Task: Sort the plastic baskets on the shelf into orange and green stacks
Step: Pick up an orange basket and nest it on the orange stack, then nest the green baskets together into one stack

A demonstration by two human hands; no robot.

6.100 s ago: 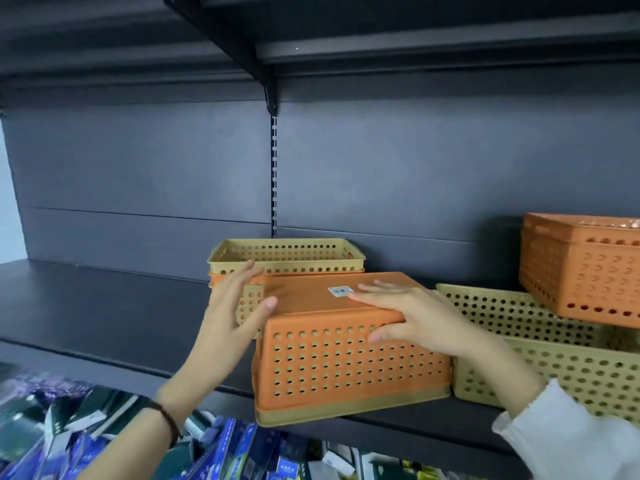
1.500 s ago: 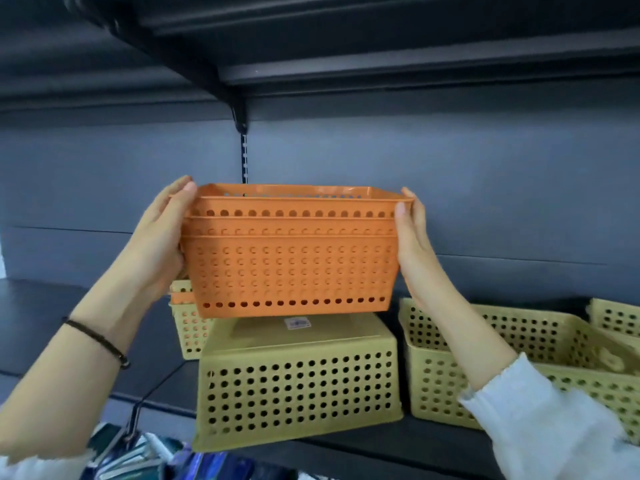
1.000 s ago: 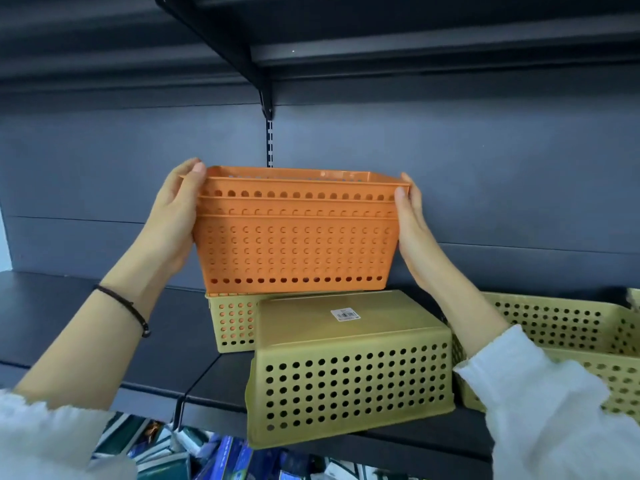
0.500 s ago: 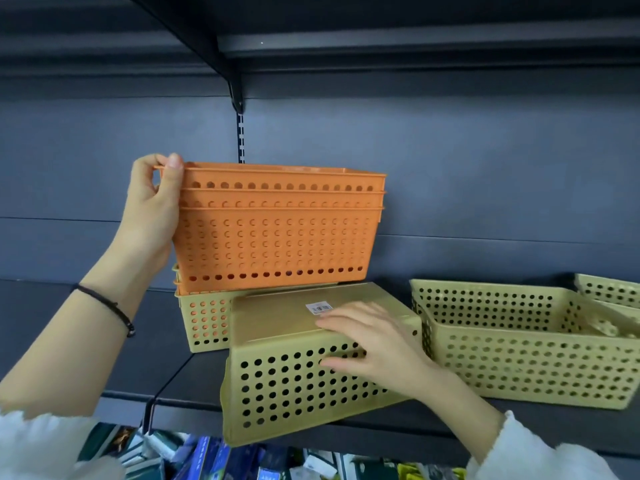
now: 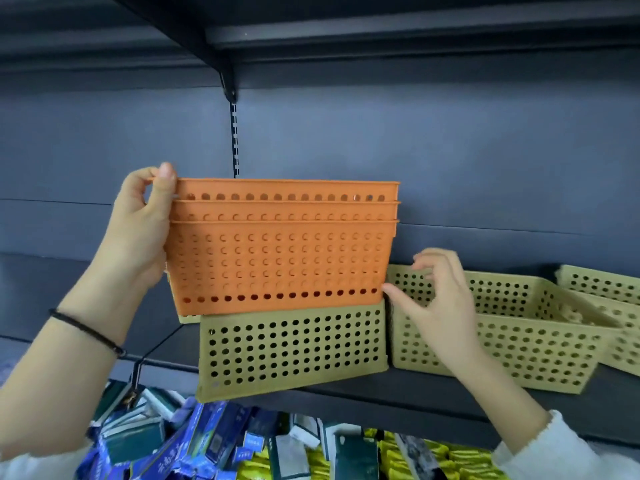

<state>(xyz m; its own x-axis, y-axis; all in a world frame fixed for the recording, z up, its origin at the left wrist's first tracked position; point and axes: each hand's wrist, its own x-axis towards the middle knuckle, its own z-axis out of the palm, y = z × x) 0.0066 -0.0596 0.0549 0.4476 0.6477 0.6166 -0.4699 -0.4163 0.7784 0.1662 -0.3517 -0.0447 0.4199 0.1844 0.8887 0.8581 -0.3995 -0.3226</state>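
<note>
A nested stack of three orange baskets hangs upright in the air, gripped at its left end by my left hand. Directly below it an upside-down green basket lies at the front edge of the shelf. My right hand hovers with fingers spread at the stack's lower right corner, just in front of an upright green basket. Another green basket sits further right, partly cut off. A sliver of green basket peeks out behind the orange stack's lower left.
The dark shelf board runs across the view, with a dark back panel and a slotted upright behind. An upper shelf hangs overhead. Below the shelf lie several blue, green and yellow packets.
My right hand has come off the upside-down green basket and risen to the orange stack's lower right corner. The upturned green basket now sits squarer to the shelf. My left hand still holds the stack.
</note>
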